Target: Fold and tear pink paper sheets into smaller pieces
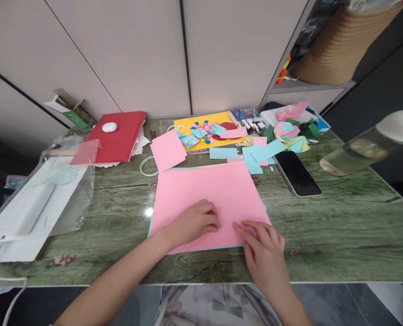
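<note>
A stack of large paper sheets lies in front of me, with a pink sheet point(201, 190) on top and light blue edges showing beneath. My left hand point(197, 219) rests on the middle of this sheet, fingers curled and tips down; anything under them is hidden. On the sheet's lower right part is my right hand point(265, 244), its fingers bent together. A small darker pink patch shows under those fingers, too little of it to name. A gap of bare pink sheet separates the two hands. Smaller pink squares point(169, 151) overlap the stack's upper left corner.
Light blue paper strips point(223, 153), a phone point(298, 173) and a clear bottle point(354, 154) stand or lie to the right. Behind are a yellow sheet point(187, 123) with folded pieces, and markers point(254, 124). A red folder point(118, 136) and a plastic sleeve point(82, 199) lie left.
</note>
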Available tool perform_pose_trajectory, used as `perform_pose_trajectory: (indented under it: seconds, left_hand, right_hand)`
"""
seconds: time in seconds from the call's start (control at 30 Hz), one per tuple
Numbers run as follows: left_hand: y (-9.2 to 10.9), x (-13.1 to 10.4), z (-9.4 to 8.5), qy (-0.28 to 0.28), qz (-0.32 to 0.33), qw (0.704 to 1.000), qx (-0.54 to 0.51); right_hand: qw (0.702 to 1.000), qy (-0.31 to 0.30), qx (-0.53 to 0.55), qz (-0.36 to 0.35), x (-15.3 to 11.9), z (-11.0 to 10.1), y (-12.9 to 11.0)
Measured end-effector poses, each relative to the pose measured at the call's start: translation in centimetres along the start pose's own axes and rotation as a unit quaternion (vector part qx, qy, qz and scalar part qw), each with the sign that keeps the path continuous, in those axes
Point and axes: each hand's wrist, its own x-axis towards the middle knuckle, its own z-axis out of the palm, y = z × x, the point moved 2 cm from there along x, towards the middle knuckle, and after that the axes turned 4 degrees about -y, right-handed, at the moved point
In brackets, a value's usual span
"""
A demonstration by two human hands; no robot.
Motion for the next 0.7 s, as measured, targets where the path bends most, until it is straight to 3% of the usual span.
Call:
perform_pose_trajectory:
  seconds: [0.3,0.43,0.57,0.7]
  left_hand:
    - [-1.2,-3.7,-1.6,0.003,-0.070,0.997,0.041]
    - [-1.1,-4.1,-1.6,0.010,-0.084,0.996,0.035]
    - [-1.0,-3.9,-1.8,0.011,-0.091,0.995,0.042]
    - [-1.0,-3.8,-1.9,0.002,-0.091,0.995,0.049]
  right_hand:
    - [1.000,0.010,-0.002,0.001,0.0,-0.1,0.4]
    - [1.000,0.015,0.003,0.002,-0.1,0.1,-1.7]
    - [0.995,-0.064,0.067,-0.040,-0.2,1.1,-5.2]
    - [0.995,-0.076,0.063,-0.017,-0.1,1.2,-5.3]
